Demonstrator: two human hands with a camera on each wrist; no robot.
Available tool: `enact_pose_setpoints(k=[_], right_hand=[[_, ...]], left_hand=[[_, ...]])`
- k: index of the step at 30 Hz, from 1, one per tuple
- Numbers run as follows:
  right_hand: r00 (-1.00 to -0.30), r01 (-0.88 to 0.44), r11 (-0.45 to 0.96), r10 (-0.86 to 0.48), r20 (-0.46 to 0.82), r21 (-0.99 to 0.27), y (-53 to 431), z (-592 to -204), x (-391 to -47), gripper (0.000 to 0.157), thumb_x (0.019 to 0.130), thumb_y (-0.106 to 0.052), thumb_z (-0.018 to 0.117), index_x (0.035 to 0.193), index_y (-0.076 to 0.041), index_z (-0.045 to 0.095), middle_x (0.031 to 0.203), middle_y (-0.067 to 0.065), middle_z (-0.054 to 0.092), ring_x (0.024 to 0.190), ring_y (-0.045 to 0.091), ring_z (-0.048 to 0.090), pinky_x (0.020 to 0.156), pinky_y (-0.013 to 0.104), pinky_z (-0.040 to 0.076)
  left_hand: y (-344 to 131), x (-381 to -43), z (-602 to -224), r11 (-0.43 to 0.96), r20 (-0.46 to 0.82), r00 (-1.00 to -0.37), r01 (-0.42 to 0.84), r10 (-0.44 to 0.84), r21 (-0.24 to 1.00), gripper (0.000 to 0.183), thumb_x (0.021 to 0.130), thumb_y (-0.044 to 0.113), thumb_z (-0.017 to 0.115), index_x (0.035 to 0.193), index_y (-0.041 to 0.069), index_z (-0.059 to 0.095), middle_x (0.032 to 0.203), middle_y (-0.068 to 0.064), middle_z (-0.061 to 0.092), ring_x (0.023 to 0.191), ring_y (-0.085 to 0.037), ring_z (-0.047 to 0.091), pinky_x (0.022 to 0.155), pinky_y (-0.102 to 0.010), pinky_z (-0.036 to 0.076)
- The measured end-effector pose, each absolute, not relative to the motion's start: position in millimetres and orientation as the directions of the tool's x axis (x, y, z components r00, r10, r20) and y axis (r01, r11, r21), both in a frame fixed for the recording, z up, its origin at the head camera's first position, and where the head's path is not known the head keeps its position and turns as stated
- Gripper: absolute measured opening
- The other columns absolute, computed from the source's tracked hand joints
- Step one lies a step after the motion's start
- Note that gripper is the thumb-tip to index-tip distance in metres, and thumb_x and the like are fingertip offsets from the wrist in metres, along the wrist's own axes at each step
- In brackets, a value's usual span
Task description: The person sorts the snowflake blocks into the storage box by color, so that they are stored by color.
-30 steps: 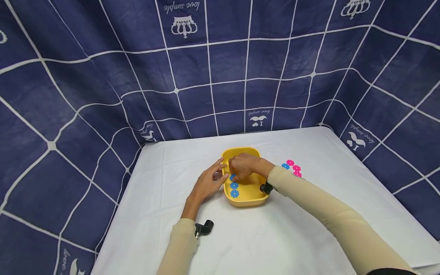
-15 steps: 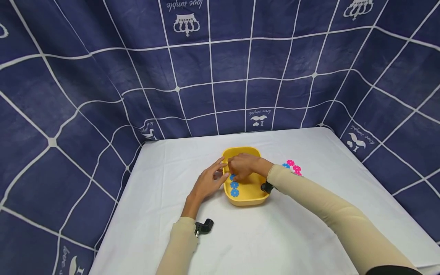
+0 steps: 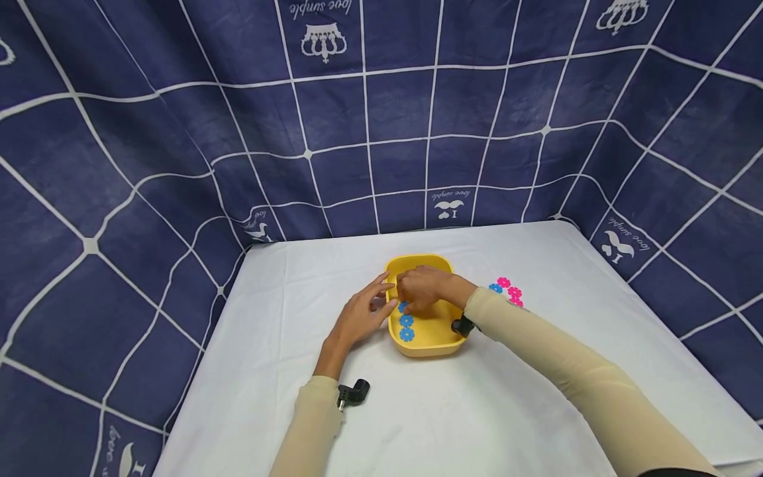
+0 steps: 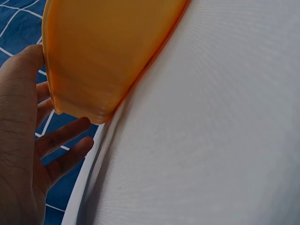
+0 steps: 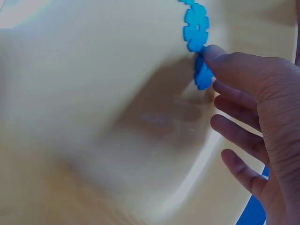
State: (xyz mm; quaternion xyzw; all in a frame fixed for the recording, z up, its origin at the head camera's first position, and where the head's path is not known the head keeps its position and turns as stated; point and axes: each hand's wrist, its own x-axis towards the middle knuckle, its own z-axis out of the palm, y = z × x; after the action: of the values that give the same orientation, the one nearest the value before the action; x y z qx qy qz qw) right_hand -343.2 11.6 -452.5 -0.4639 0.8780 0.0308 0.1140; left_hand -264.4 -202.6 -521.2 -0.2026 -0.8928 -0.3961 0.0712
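A yellow plastic tub (image 3: 432,350) sits on the white-covered table. Inside, along its left side, runs a row of blue notched flower-shaped discs (image 3: 406,320). My right hand (image 3: 422,289) reaches down into the tub. In the right wrist view its thumb and index finger pinch the tilted end disc (image 5: 202,75), while the other fingers spread loosely by the wall. Another blue disc (image 5: 196,27) lies edge to edge with that one. My left hand (image 3: 359,317), fingers loosely extended, touches the tub's left rim; the left wrist view has its thumb at the tub's edge (image 4: 49,70).
Several pink notched discs (image 3: 514,292) and a blue one (image 3: 495,288) lie on the table right of the tub, partly behind my right sleeve (image 3: 536,331). A dark blue curtain with white lines (image 3: 393,172) hangs behind the table and along both sides.
Both hands stay almost where they were, the right inside the tub and the left at its rim. The right forearm shifts slightly, showing a little more of the pink discs than half a second ago.
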Motion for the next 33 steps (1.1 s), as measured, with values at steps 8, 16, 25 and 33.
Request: enact_pose_setpoints(k=[8,16,25,33], right_hand=[[-0.585,-0.788,0.602,-0.798,-0.147,-0.13,20.8,-449.3,-339.7,0.027,0.095,-0.039,0.083,0.112,-0.018,0.082,0.118,-0.001,0.072,0.106,0.021,0.071,0.098,0.043,0.059],[-0.614,-0.768,0.616,-0.786,-0.072,-0.176,27.8,-448.4,-336.8,0.03,0.095,-0.038,0.083,0.116,-0.017,0.081,0.121,0.001,0.073,0.109,0.021,0.07,0.099,0.041,0.059],[-0.651,-0.738,0.634,-0.759,-0.005,-0.231,35.7,-452.4,-334.8,0.034,0.096,-0.04,0.082,0.12,-0.017,0.081,0.119,0.0,0.074,0.107,0.02,0.07,0.098,0.038,0.059],[-0.65,-0.737,0.61,-0.758,0.055,-0.292,39.4,-449.9,-331.5,0.033,0.097,-0.035,0.081,0.12,-0.012,0.08,0.117,0.006,0.075,0.11,0.028,0.071,0.099,0.042,0.059]], left_hand=[[-202.6,-263.8,-519.3,0.591,0.273,-0.911,0.409,0.308,0.695,0.056,0.105,0.056,0.064,0.152,0.025,0.063,0.169,0.019,0.042,0.114,-0.016,0.072,0.1,-0.037,0.061],[-202.8,-261.1,-521.1,0.572,0.296,-0.902,0.428,0.314,0.699,0.057,0.106,0.057,0.062,0.152,0.023,0.062,0.169,0.016,0.043,0.112,-0.016,0.074,0.098,-0.038,0.062],[-200.6,-261.2,-522.9,0.57,0.289,-0.904,0.425,0.316,0.703,0.057,0.106,0.056,0.062,0.152,0.023,0.062,0.17,0.015,0.042,0.113,-0.016,0.073,0.098,-0.036,0.062],[-199.9,-261.7,-521.9,0.578,0.293,-0.902,0.429,0.317,0.695,0.055,0.107,0.055,0.063,0.152,0.024,0.063,0.169,0.015,0.042,0.112,-0.015,0.073,0.098,-0.034,0.062]])
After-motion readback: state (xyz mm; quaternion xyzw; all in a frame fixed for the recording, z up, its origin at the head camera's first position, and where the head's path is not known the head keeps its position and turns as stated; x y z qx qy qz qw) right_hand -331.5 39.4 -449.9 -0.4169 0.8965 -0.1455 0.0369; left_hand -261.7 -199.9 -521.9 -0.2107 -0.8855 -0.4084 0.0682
